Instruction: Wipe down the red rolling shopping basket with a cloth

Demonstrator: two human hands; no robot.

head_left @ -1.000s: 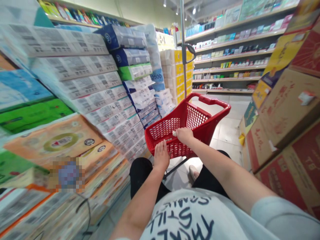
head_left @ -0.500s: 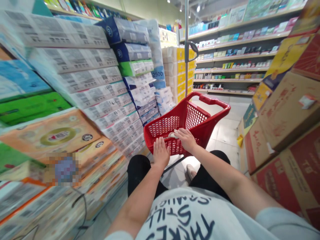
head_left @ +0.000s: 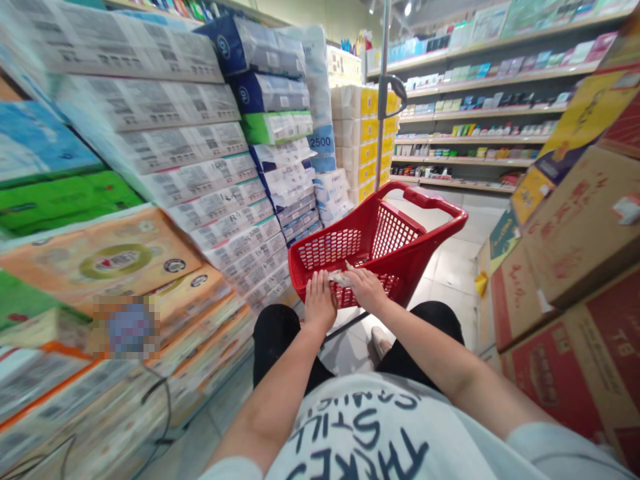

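A red plastic shopping basket on wheels (head_left: 395,237) stands in the aisle just ahead of me, its handle at the far side. My left hand (head_left: 320,301) rests flat on the near rim with fingers laid over it. My right hand (head_left: 367,288) is beside it on the same rim, fingers closed on a small pale crumpled thing (head_left: 341,277) that I cannot name.
Stacked packs of tissue and paper rolls (head_left: 200,187) form a wall on the left. Cardboard cartons (head_left: 575,233) are piled on the right. A metal pole (head_left: 384,100) rises behind the basket. Product shelves (head_left: 470,120) line the far end over a pale tiled floor (head_left: 450,267).
Both hands have slid closer together on the near rim, and the right hand has drawn the pale thing toward the left. The view has shifted slightly forward.
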